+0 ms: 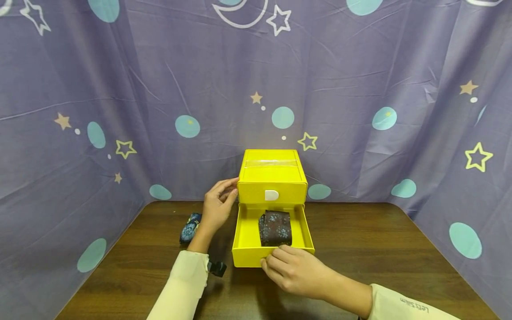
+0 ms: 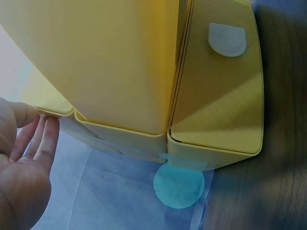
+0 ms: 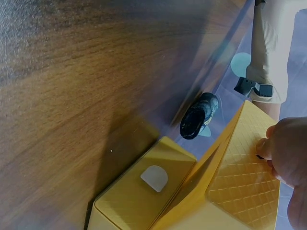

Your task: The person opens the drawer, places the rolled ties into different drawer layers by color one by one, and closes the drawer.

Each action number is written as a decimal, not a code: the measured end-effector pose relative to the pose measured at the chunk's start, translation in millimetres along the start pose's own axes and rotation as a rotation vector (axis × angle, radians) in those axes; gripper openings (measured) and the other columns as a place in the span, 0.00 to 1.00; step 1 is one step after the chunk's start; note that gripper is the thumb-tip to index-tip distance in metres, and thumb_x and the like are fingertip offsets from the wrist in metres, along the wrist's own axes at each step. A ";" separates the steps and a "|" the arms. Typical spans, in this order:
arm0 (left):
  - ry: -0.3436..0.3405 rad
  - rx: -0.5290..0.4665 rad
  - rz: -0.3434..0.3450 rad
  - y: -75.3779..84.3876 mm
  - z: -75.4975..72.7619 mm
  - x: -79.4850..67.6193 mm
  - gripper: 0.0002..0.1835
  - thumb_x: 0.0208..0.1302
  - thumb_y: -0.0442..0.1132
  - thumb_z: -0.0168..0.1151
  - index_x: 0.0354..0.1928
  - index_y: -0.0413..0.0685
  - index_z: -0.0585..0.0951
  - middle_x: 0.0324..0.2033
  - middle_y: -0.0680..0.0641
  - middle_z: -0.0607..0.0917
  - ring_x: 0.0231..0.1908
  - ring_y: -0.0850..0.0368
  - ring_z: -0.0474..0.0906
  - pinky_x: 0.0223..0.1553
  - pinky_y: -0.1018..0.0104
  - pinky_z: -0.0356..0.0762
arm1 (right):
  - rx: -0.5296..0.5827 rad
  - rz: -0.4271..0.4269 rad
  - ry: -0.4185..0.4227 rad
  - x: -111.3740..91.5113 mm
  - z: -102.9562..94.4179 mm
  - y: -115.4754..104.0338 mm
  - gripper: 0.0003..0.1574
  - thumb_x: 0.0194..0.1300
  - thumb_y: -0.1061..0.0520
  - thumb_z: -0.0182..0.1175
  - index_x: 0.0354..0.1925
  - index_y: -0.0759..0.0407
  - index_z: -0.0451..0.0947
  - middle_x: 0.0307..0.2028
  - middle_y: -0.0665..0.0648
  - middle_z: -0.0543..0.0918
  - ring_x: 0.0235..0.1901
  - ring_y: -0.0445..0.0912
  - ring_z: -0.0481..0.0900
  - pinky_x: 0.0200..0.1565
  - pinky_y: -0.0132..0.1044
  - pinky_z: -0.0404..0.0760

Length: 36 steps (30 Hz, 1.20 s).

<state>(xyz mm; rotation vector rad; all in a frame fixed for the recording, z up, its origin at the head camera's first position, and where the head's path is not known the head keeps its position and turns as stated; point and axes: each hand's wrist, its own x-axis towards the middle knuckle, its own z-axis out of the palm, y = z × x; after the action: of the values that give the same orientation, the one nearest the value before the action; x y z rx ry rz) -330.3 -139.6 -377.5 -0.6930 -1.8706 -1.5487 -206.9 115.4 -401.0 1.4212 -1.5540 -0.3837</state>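
Note:
A yellow drawer box (image 1: 273, 171) stands on the table, its middle drawer (image 1: 245, 258) pulled out toward me. Inside the drawer lies a rolled dark tie (image 1: 277, 229) with pale blue flowers. My right hand (image 1: 296, 271) grips the drawer's front edge, fingers curled at the middle and covering whatever tab is there. At the box's upper left side, my left hand (image 1: 219, 204) touches the front corner with thumb and fairly straight fingers. A blue flowered rolled tie (image 1: 190, 227) lies on the table left of my left forearm.
Beneath the pulled-out drawer sits a closed bottom drawer (image 2: 216, 91) with a white tab (image 2: 227, 40). The brown wooden table (image 1: 384, 249) reaches back to a purple patterned curtain (image 1: 348, 169). A black strap device (image 1: 217, 268) is on my left wrist.

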 end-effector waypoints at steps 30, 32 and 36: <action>-0.010 -0.019 0.020 -0.7 -1.7 0.1 0.17 0.70 0.26 0.63 0.60 0.35 0.82 0.53 0.37 0.83 0.51 0.42 0.82 0.51 0.68 0.84 | 0.013 0.017 -0.025 -2.0 9.7 8.4 0.25 0.81 0.65 0.39 0.46 0.58 0.86 0.37 0.50 0.81 0.37 0.43 0.76 0.41 0.30 0.79; -0.010 -0.014 0.021 -0.5 -1.7 -0.2 0.18 0.70 0.25 0.62 0.60 0.34 0.82 0.53 0.36 0.82 0.51 0.41 0.82 0.51 0.68 0.84 | 0.011 0.014 -0.026 -2.8 11.1 8.7 0.25 0.81 0.65 0.39 0.46 0.58 0.86 0.37 0.50 0.81 0.37 0.43 0.76 0.41 0.31 0.79; -0.010 -0.013 0.006 -0.2 -1.6 -1.0 0.17 0.70 0.26 0.63 0.60 0.35 0.82 0.53 0.37 0.83 0.51 0.42 0.82 0.50 0.71 0.84 | 0.011 0.014 -0.022 -3.5 13.1 9.6 0.25 0.81 0.65 0.40 0.46 0.58 0.86 0.37 0.50 0.81 0.37 0.43 0.76 0.41 0.31 0.79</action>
<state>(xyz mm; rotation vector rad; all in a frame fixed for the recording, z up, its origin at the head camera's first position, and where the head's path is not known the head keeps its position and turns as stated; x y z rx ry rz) -329.6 -141.2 -378.2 -0.7133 -1.8658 -1.5573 -223.5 116.4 -401.6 1.4180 -1.5852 -0.3833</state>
